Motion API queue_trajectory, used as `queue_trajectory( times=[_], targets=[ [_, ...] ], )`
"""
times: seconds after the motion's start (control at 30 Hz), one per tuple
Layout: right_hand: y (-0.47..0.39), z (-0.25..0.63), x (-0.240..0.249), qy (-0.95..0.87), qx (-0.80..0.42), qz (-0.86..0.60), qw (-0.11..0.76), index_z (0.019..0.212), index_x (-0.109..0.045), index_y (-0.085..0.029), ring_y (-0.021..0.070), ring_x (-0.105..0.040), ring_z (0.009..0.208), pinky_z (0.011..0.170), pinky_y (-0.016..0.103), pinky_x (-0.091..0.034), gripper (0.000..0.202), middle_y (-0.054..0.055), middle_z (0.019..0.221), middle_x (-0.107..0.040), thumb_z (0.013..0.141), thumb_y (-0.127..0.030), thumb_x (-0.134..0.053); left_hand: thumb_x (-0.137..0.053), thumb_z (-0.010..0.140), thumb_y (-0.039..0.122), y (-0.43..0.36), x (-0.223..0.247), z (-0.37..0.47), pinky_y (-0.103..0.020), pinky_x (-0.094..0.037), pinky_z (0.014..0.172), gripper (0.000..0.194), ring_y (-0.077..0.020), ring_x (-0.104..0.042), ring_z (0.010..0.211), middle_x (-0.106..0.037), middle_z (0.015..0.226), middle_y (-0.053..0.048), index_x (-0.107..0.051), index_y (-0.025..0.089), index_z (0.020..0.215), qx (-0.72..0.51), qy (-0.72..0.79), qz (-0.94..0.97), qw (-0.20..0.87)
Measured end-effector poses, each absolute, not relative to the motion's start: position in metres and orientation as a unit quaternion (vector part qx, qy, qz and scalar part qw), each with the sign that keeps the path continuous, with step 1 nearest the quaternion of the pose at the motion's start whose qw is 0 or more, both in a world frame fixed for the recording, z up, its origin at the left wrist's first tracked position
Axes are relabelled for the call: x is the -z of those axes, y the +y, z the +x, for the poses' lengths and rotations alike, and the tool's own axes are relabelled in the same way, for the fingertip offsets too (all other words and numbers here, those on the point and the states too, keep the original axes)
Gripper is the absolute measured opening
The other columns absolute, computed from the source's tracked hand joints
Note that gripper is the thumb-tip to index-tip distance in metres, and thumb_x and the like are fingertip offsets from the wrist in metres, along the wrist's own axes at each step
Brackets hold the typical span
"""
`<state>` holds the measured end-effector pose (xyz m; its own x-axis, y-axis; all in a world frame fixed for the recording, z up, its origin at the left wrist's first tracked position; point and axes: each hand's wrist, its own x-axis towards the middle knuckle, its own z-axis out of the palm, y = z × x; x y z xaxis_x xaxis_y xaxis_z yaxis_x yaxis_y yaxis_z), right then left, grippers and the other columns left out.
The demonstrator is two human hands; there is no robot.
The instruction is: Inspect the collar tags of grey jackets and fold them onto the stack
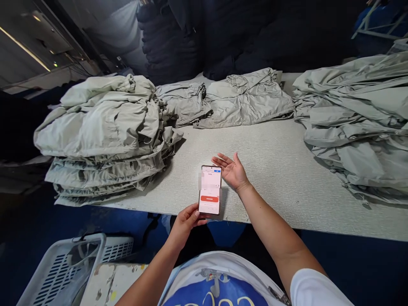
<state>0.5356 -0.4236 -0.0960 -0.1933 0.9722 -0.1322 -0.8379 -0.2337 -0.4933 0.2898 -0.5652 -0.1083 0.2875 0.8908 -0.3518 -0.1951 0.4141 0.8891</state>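
Observation:
A smartphone (210, 206) is held upright over the table's front edge, its lit screen facing me with a red button low on it. My left hand (187, 219) grips the phone at its lower left corner, thumb in front and fingers behind. Just right of the phone's top, my right hand (234, 172) is open, palm up, with fingers spread and nothing in it. Whether its fingertips touch the phone's edge I cannot tell.
Light grey garments lie in a tall stack (102, 123) at left, a lower pile (248, 100) at the back and a large heap (360, 114) at right on the pale table (270, 157). Below left stands a white plastic basket (57, 272) beside a paint-stained stool (105, 280).

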Motion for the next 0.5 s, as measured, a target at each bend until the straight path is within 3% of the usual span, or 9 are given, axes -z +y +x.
queue_trajectory(
  times=[0.27, 0.5],
  targets=[
    [-0.418, 0.538, 0.099, -0.165, -0.731, -0.266, 0.607, 0.113, -0.075, -0.021, 0.0272, -0.071, 0.121, 0.1, 0.047, -0.061, 0.054, 0.015, 0.114, -0.08, 0.101, -0.067, -0.05, -0.086, 0.081, 0.051, -0.601, 0.103, 0.233, -0.042, -0.066, 0.089, 0.059, -0.0322, -0.078, 0.105, -0.079, 0.122, -0.015, -0.074, 0.019, 0.128, -0.432, 0.501, 0.344, 0.667],
    [-0.401, 0.535, 0.109, -0.201, -0.684, -0.328, 0.62, 0.103, -0.076, -0.022, 0.0284, -0.073, 0.116, 0.104, 0.055, -0.059, 0.064, 0.017, 0.112, -0.078, 0.097, -0.075, -0.041, -0.091, 0.077, 0.044, -0.679, 0.116, 0.144, -0.038, -0.066, 0.09, 0.061, -0.0333, -0.077, 0.11, -0.079, 0.121, -0.017, -0.073, 0.016, 0.128, -0.505, 0.584, 0.207, 0.601]
  ],
)
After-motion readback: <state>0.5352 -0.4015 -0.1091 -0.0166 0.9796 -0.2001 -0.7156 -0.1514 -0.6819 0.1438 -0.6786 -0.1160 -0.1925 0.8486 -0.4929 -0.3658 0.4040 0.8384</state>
